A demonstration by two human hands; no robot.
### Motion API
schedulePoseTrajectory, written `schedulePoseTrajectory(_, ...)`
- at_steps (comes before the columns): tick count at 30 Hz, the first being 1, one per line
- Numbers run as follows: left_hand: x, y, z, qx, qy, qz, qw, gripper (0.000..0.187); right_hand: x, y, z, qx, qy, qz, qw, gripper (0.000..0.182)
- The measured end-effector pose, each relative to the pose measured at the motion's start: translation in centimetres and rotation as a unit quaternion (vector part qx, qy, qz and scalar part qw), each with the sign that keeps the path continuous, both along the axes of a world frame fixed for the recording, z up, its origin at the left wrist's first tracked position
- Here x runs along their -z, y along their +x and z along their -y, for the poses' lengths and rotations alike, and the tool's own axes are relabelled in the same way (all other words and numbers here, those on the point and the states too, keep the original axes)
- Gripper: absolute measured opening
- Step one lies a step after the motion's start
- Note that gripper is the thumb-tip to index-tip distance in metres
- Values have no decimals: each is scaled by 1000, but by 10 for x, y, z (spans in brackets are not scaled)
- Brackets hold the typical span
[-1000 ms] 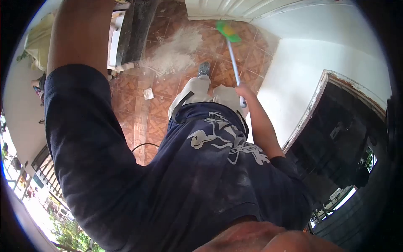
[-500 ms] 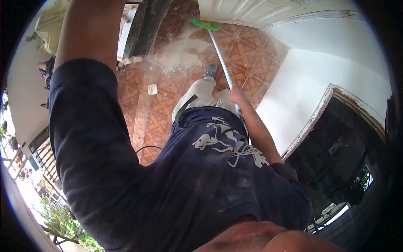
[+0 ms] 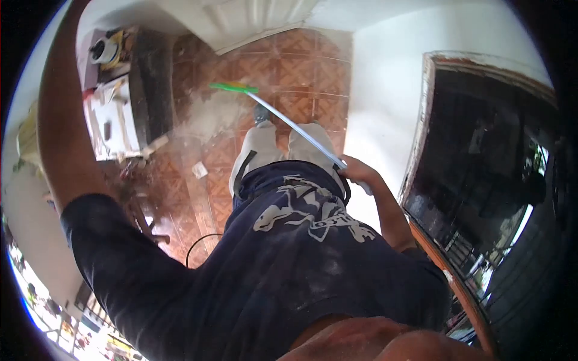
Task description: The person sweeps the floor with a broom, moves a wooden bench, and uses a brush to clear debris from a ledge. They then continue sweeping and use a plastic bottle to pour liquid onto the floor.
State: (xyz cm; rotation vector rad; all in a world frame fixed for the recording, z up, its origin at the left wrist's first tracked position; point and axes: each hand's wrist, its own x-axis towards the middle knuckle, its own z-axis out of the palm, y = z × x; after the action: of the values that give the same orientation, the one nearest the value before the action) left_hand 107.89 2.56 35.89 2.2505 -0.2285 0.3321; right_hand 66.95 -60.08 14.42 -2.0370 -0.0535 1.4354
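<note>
My right hand (image 3: 359,171) is closed around the upper end of a broom (image 3: 295,127) with a pale blue-white handle. The handle slants down past my legs to the green broom head (image 3: 235,88), which rests on the tiled floor just beyond my feet. Pale dust (image 3: 208,117) is spread over the tiles beside and below the broom head. My left arm (image 3: 66,120) reaches up along the left side, and its hand lies outside the frame.
A white door (image 3: 235,24) stands at the top. To the right are a white wall (image 3: 379,114) and a dark window (image 3: 475,144) with a worn frame. A dark block-like piece (image 3: 152,84) and a white tray-like surface (image 3: 111,120) stand left. A small pale scrap (image 3: 200,169) lies on the floor.
The broom head has come closer to my feet and the handle slants more to the left. My view has turned, showing more of the items on the left. My right hand keeps its grip.
</note>
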Motion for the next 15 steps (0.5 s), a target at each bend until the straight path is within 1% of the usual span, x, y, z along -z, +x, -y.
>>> schedulePoseTrajectory(2,10,8,-19,-11,23,-3,1000,49,-32,-5,23,140,-79,-76,984,31)
schedulePoseTrajectory(3,16,19,-39,-30,39,-20,999,47,-26,-11,39,169,-95,-31,980,30)
schedulePoseTrajectory(4,24,31,-55,-45,58,-31,997,45,-31,-6,48,196,-116,-27,973,32)
schedulePoseTrajectory(6,36,45,-84,-78,96,-55,991,41,1,-4,77,203,-138,58,968,31)
schedulePoseTrajectory(7,39,49,-95,-93,112,-65,987,40,20,2,92,196,-156,73,965,30)
schedulePoseTrajectory(9,43,49,-112,-109,118,-93,983,38,48,26,111,239,-195,93,947,34)
schedulePoseTrajectory(10,45,47,-122,-114,114,-113,980,38,85,35,128,252,-207,126,937,35)
schedulePoseTrajectory(11,40,36,-107,-115,122,-109,980,38,124,45,145,265,-219,158,926,36)
schedulePoseTrajectory(13,20,-3,-69,-152,97,-100,979,38,154,86,149,280,-251,140,916,35)
schedulePoseTrajectory(14,16,-21,-53,-169,84,-101,977,38,165,105,154,282,-244,136,918,35)
schedulePoseTrajectory(15,15,-31,-58,-123,170,-88,974,39,174,117,158,260,-231,106,932,33)
